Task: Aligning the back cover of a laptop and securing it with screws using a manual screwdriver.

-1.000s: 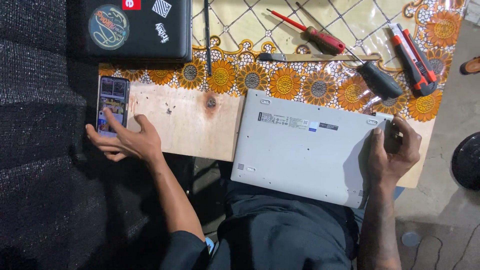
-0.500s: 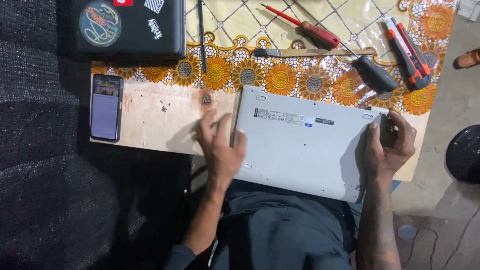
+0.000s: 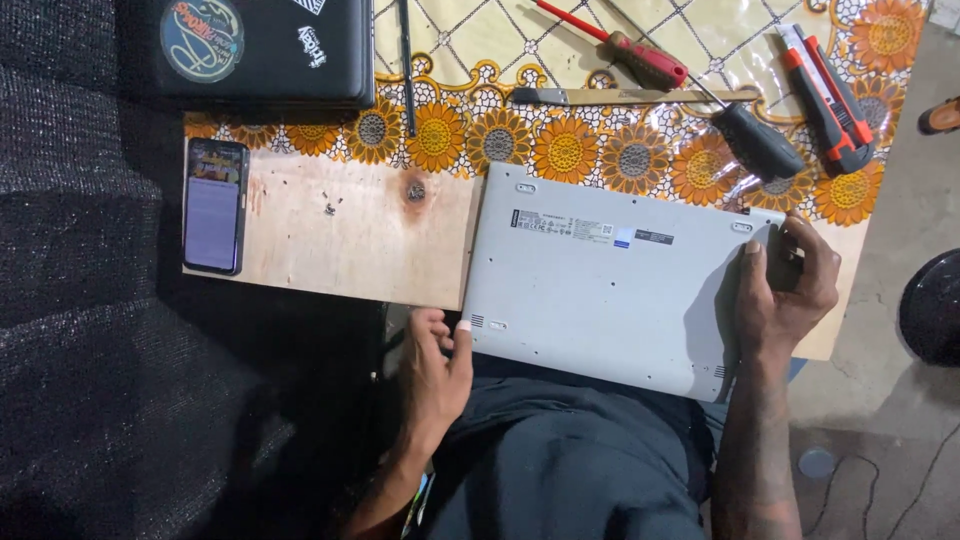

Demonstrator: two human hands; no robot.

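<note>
A silver laptop (image 3: 610,275) lies upside down across a bare plywood table (image 3: 340,235), its near edge hanging over my lap. My left hand (image 3: 432,372) is at the laptop's near left corner, thumb pressed on the edge and fingers under it. My right hand (image 3: 785,290) grips the laptop's far right corner, fingers curled over the edge. A smartphone (image 3: 214,205) with its screen lit lies at the table's left end, apart from both hands.
A black laptop with stickers (image 3: 255,45) sits at the back left. On the sunflower-print cloth (image 3: 560,150) lie a red screwdriver (image 3: 620,45), a black-handled screwdriver (image 3: 750,140), a thin metal blade (image 3: 620,96) and a red utility knife (image 3: 830,95). A dark stool (image 3: 930,305) stands at the right.
My left hand left the smartphone, crossed the table to the right and took the laptop's near left corner. My right hand stayed on the right corner.
</note>
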